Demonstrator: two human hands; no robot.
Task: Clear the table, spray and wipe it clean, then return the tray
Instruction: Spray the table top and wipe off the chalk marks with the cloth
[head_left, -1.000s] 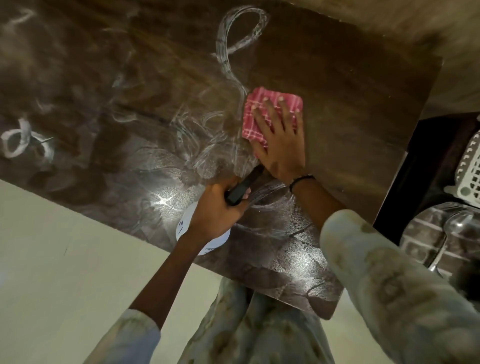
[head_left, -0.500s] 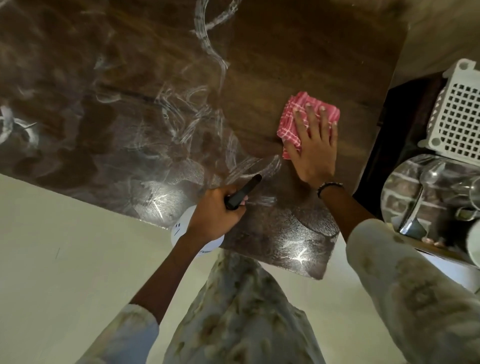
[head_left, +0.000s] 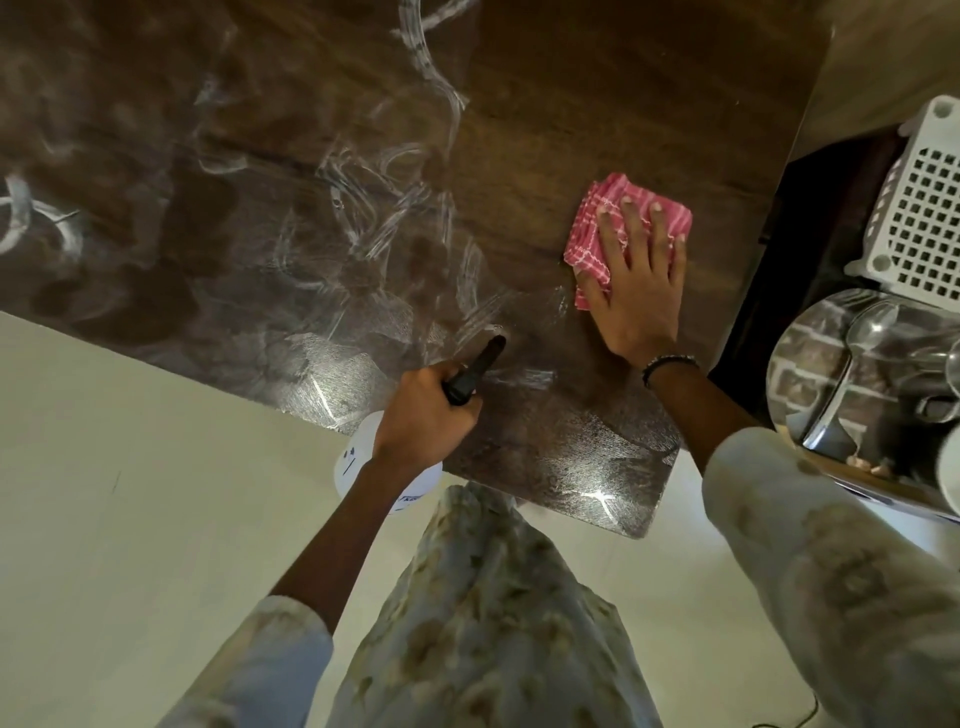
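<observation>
Worktop (head_left: 597, 119): dark wood-grain top, bare of dishes; wet whitish smears run from 9 o'clock through the centre, the far right part looks drier.

Cloth (head_left: 592, 239): folded pink checked cloth, flat on the worktop at 2 o'clock, near the right edge.

Right hand (head_left: 636, 296): laid palm-down on the cloth, fingers (head_left: 631, 223) spread and pressing it flat; nothing pinched.

Spray bottle (head_left: 363, 462): white body, black nozzle pointing to 1 o'clock, held over the near edge of the worktop at 6 o'clock.

Left hand (head_left: 423, 410): curled tight round the neck of the bottle, fingers wrapped under; whether one sits on the trigger cannot be told.

Basket (head_left: 919, 192): white lattice basket at 3 o'clock, off the worktop, beside shiny steel vessels (head_left: 852, 364).

Tray: not identified in view.

Step judged: wiping, roughly mid-task.

Risks, judged:
- Cloth pushed past the right edge would slip from under the palm and drop toward the dark gap.
- Smears at 9 o'clock may dry streaked if left unwiped.
- The bottle overhangs the near edge; set down there, it could tip to the floor.
- A stray squeeze would wet the right wrist.
</observation>
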